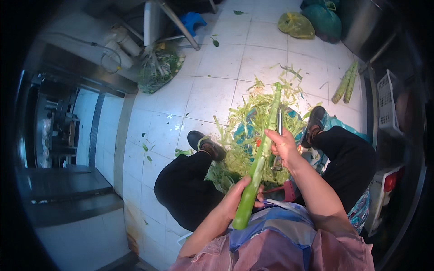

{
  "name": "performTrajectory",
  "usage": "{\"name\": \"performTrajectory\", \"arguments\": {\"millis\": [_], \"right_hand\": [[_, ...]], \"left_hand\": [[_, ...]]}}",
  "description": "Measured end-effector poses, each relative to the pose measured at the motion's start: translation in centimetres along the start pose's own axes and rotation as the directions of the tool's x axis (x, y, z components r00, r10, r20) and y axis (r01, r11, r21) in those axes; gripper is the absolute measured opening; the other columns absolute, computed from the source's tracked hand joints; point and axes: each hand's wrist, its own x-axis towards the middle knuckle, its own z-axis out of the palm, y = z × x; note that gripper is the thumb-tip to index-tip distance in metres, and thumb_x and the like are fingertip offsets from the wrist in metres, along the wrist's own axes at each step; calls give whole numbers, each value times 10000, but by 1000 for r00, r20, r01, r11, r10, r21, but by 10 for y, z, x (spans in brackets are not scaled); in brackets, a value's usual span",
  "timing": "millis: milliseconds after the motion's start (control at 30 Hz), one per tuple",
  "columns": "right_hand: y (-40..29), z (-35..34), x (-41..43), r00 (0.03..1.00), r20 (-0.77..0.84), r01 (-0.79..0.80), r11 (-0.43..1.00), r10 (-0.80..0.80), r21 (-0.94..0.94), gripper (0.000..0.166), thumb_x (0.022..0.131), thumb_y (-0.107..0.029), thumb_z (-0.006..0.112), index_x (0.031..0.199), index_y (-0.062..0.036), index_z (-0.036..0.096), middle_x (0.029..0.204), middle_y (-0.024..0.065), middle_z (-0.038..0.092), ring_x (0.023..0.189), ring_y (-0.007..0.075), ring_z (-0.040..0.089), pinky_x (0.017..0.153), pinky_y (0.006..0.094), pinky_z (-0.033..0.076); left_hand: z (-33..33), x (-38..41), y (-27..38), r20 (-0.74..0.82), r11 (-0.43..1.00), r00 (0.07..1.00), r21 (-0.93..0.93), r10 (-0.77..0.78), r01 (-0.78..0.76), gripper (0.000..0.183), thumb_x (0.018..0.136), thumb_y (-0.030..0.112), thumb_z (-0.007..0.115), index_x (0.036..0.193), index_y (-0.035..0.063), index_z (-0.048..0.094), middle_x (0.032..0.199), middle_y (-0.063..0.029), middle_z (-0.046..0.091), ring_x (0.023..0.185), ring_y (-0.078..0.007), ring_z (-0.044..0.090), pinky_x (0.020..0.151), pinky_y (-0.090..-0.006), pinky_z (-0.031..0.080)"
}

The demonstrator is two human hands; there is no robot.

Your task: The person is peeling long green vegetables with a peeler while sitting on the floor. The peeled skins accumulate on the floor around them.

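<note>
A long peeled celtuce stem (260,159) slants across the view in front of me, pale and stripped along most of its upper length, with a smooth green thick end near my lap. My left hand (239,194) is wrapped around that lower part. Higher up, my right hand (284,145) grips a metal peeler (279,120), its handle pointing away from me and its head toward me. The right thumb also rests on the stem. Beneath both hands lies a heap of peel strips (251,135), spread over a bag or container that they largely hide.
Two unpeeled celtuce stems (345,83) lie at right. Tied bags (296,25) sit at the far right, and a clear bag of greens (159,67) at left. A white plastic crate (388,101) stands right. My shoes (206,145) flank the peel heap on white floor tiles (217,61).
</note>
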Motion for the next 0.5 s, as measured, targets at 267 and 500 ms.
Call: {"name": "performTrajectory", "arguments": {"millis": [267,500], "right_hand": [[-18,-9,-18,947,-240,265,944,-216,198,253,869,-245,553,915,-22,443,738,64,511,613,158,523,558,282,466],[-32,32,-90,957,224,197,980,-186,-24,198,891,-71,473,1015,-88,320,873,126,538,807,196,566,734,327,482]], "left_hand": [[9,-4,4,215,991,971,56,105,-120,476,933,487,246,1155,114,441,722,-21,471,555,-128,425,508,-257,376],[-10,11,-2,129,997,989,11,69,-71,502,900,559,273,924,112,500,706,-35,491,553,-141,440,500,-261,372]]}}
